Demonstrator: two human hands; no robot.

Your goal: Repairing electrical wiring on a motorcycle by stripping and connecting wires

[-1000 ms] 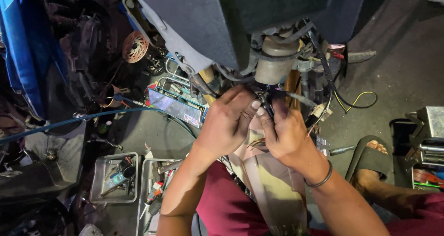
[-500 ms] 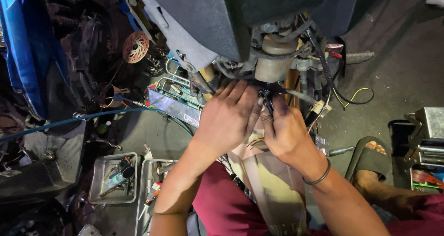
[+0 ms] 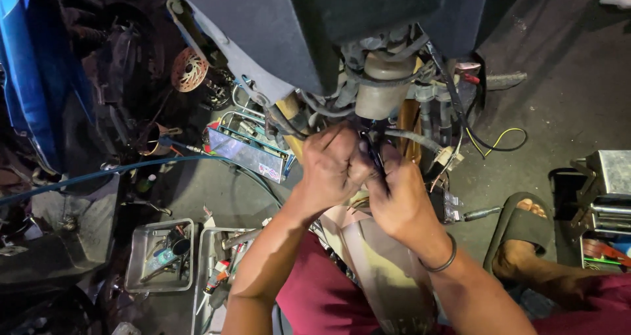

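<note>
Both my hands meet under a dark vehicle body [image 3: 315, 26], beneath a round beige part [image 3: 384, 89] ringed by hoses. My left hand [image 3: 332, 167] is closed around a bundle of black wires [image 3: 374, 148]. Pressed against it from the right, my right hand [image 3: 402, 200] pinches the same wires between thumb and fingers. A black band circles my right wrist. What the fingers cover of the wires is hidden.
A blue-rimmed open toolbox [image 3: 250, 148] lies left of my hands. Two metal trays [image 3: 160, 256] with small tools sit lower left. A blue hose [image 3: 98, 174] crosses the floor. A brake disc [image 3: 189, 69] lies upper left. My sandalled foot [image 3: 522, 233] and metal drawers [image 3: 608, 190] are at the right.
My hands have stayed on the wires, shifting slightly. The left hand has closed more tightly over the bundle.
</note>
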